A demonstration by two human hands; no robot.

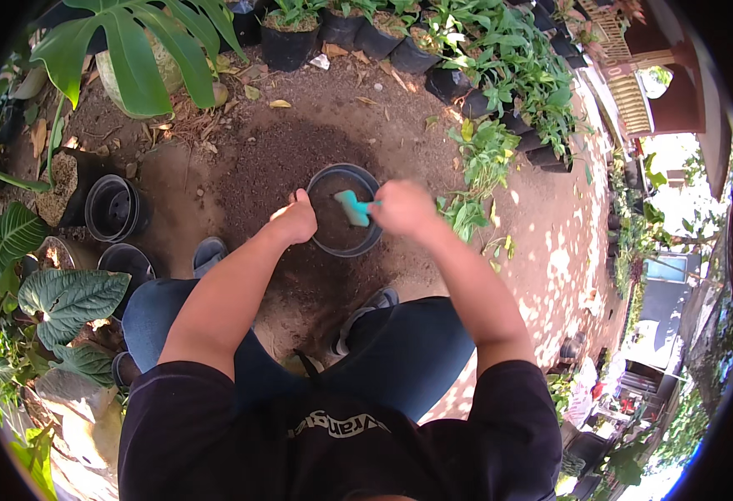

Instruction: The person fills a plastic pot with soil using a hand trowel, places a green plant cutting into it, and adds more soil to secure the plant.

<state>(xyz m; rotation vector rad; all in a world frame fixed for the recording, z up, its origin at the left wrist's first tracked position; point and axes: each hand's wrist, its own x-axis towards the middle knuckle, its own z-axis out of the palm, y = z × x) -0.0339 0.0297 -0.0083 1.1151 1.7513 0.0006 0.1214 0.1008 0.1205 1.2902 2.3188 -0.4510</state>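
A round dark plastic plant pot [348, 253] sits on the ground in front of me, between my feet and the patch of dark loose soil. My left hand [296, 219] grips the pot's left rim, thumb pointing up. In my right hand [404, 206], slightly blurred, is the handle of a small turquoise hand tool [355, 208], perhaps a trowel or scraper. Its broad head lies over the inside of the pot, where brown soil [329, 194] shows. Whether the head touches the soil I cannot tell.
Black nursery pots [116, 206] stand at left near a large ribbed leaf [75, 300]. A monstera leaf [144, 50] overhangs the upper left. Several potted plants [288, 44] curve along the top and right. Uprooted-looking green plants [482, 163] lie right of the pot.
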